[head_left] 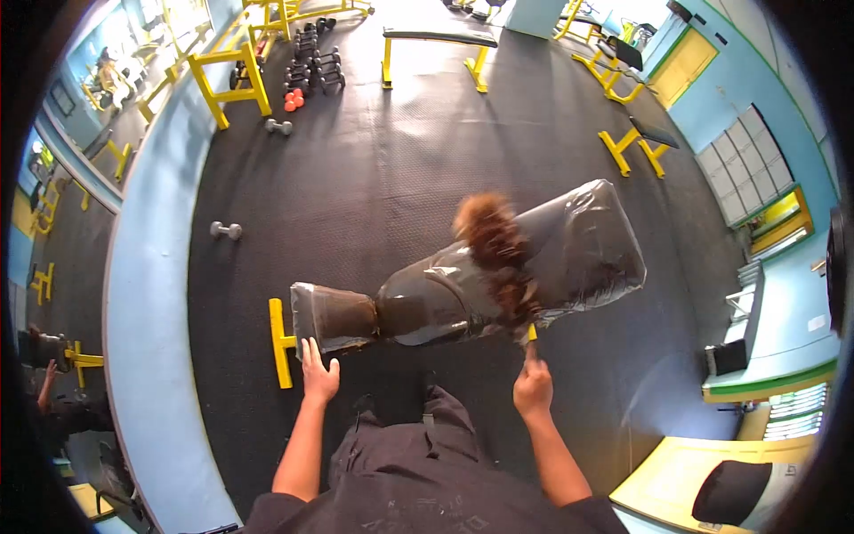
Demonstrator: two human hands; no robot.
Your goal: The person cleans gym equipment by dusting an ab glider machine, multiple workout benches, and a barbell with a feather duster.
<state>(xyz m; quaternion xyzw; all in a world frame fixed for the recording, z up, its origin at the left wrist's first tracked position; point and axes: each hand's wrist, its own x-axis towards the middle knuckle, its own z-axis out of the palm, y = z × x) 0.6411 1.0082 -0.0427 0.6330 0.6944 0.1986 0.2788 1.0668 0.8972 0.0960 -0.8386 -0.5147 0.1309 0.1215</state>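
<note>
A brown feather duster (503,258) is in my right hand (533,387), which is wrapped round its handle below a yellow collar. Its feathers lie over the middle of a workout bench (427,298) covered in clear plastic, and their upper end is blurred. My left hand (319,374) has its fingers spread at the near left corner of the bench's small end pad (334,319), fingertips at the pad's edge. Just left of that pad is the bench's yellow foot (280,343).
Grey dumbbells (226,230) lie on the black floor at the left, with a dumbbell rack row (313,58) farther back. Other yellow-framed benches (440,37) stand at the back and right. A mirror wall runs along the left. A yellow table (676,472) is at the near right.
</note>
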